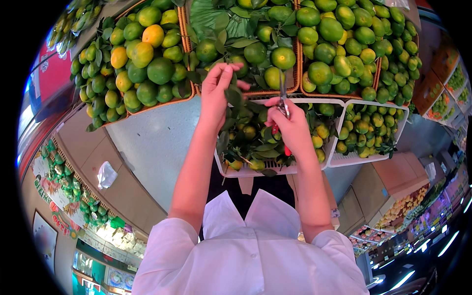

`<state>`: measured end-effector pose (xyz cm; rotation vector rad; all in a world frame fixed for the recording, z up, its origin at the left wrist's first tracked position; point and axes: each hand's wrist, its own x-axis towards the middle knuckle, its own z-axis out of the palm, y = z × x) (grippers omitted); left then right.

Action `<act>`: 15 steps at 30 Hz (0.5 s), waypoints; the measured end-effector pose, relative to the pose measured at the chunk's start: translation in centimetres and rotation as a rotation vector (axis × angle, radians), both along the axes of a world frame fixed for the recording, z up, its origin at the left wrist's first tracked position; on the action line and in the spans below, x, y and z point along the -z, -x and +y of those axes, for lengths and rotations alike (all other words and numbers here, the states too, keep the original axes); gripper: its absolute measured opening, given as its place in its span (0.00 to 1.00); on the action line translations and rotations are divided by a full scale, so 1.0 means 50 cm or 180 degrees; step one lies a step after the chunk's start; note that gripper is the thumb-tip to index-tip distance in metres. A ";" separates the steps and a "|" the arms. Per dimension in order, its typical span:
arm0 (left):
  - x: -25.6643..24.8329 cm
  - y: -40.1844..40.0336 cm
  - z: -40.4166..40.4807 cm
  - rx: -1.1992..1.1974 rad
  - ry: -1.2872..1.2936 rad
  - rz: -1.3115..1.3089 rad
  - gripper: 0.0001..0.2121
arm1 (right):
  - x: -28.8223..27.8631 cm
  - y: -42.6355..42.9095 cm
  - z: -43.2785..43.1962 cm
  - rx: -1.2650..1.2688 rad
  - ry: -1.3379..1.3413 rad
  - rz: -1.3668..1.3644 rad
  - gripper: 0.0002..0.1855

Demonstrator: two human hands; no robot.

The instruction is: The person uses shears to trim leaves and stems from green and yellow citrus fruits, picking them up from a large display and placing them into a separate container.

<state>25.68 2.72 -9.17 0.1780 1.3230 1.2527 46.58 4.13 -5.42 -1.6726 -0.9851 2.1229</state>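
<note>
My left hand pinches a leafy citrus sprig at the front rim of the middle wicker basket; whether a fruit hangs from it cannot be told. Pruning snips with red handles are in my right hand, their blades pointing up beside a green-yellow citrus fruit. More green citrus fruits with leaves lie in that basket. Below both hands stands a white plastic crate of leafy green and yellow citrus fruits.
Wicker baskets heaped with green citrus flank the middle one, left and right. A second white crate of small citrus adjoins the first. A plastic bag rests on the brown ledge at left. Fruit boxes stand far right.
</note>
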 end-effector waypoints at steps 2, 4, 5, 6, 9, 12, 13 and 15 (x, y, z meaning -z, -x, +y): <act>0.009 0.018 0.005 0.0163 0.0065 0.0645 0.13 | 0.008 -0.027 -0.006 0.0165 0.0085 -0.0023 0.10; 0.027 0.054 0.020 0.0454 -0.0064 0.1835 0.14 | 0.018 -0.046 -0.016 0.0304 0.0071 0.0013 0.12; 0.037 0.071 0.032 0.0605 -0.0126 0.2429 0.14 | 0.019 -0.052 -0.022 0.0355 0.0043 0.0021 0.12; 0.037 0.081 0.053 0.0690 -0.0173 0.2853 0.17 | 0.017 -0.054 -0.025 0.0402 0.0012 0.0030 0.12; 0.005 0.087 0.131 0.1879 -0.0118 0.4371 0.25 | 0.010 -0.057 -0.035 0.0503 -0.0061 0.0015 0.14; 0.035 0.093 0.153 0.2312 -0.0567 0.4887 0.29 | 0.000 -0.044 -0.046 0.0432 -0.0139 -0.0058 0.15; 0.045 0.093 0.154 0.2379 -0.0872 0.5327 0.29 | -0.003 -0.038 -0.050 0.0435 -0.0139 -0.0082 0.16; 0.045 0.085 0.155 0.2102 -0.1160 0.6006 0.25 | -0.006 -0.026 -0.058 0.0454 -0.0145 -0.0133 0.16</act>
